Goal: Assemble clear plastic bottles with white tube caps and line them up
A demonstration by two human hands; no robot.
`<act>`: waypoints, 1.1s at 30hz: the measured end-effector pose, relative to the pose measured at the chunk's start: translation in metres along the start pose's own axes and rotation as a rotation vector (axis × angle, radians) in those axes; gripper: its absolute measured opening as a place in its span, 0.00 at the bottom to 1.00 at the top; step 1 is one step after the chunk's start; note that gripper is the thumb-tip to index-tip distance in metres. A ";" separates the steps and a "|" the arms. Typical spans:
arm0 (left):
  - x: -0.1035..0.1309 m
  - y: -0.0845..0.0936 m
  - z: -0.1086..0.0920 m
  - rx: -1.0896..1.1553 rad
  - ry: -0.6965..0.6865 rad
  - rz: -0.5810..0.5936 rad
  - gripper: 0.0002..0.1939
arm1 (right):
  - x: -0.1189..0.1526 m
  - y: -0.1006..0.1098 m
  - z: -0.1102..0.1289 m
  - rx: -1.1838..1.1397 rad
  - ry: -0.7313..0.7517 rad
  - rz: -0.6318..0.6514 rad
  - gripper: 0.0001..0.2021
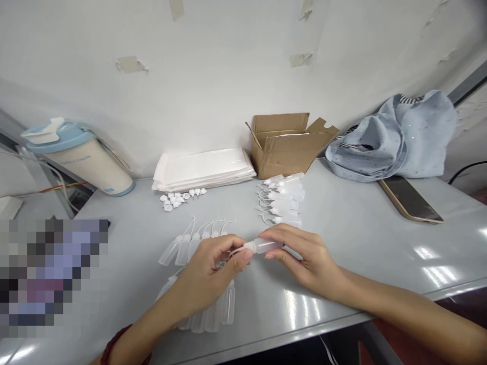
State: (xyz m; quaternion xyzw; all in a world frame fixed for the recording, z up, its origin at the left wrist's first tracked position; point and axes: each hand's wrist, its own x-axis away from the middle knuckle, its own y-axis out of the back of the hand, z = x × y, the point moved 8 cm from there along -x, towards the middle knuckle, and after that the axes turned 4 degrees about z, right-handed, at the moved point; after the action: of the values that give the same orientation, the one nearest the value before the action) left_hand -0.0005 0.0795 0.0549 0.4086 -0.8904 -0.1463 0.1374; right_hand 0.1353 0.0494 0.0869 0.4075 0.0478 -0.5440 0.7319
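A small translucent squeeze bottle (269, 245) lies nearly level between my two hands above the table. My left hand (213, 266) pinches its white cap end, where a thin tail strap shows at the fingers. Around the bottle's body close the fingers of my right hand (304, 253). Under and behind my left hand rest several similar bottles (227, 304) in two rows, partly hidden by the hand and forearm. Beyond my right hand is a pile of capped bottles (285, 197) with straps. Small white needle-tipped caps (177, 198) lie in a loose group further back.
At the back stand a stack of white packets (201, 167) and an open cardboard box (287, 152). A tumbler (83, 157) is at left, near a pixelated area. A blue cloth bag (395, 137) and a phone (413, 198) lie on the right of the grey table (342, 218).
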 end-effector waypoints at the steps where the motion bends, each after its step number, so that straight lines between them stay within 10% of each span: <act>1: 0.001 0.000 -0.001 -0.027 -0.017 -0.004 0.17 | 0.000 0.000 0.000 0.003 0.008 0.003 0.11; 12: 0.016 -0.008 -0.038 -0.456 -0.560 -0.186 0.07 | 0.001 -0.011 -0.020 -0.208 -0.296 0.157 0.14; 23: 0.003 -0.003 -0.011 -0.157 -0.108 -0.035 0.14 | -0.001 -0.001 -0.002 -0.062 -0.050 0.045 0.10; 33: 0.013 -0.015 -0.030 -0.497 -0.498 -0.129 0.11 | 0.001 -0.011 -0.018 -0.158 -0.248 0.165 0.12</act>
State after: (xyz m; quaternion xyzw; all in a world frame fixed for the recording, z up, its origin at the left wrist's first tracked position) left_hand 0.0125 0.0552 0.0789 0.3697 -0.8063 -0.4618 0.0016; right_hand 0.1330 0.0595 0.0684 0.2807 -0.0340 -0.5227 0.8043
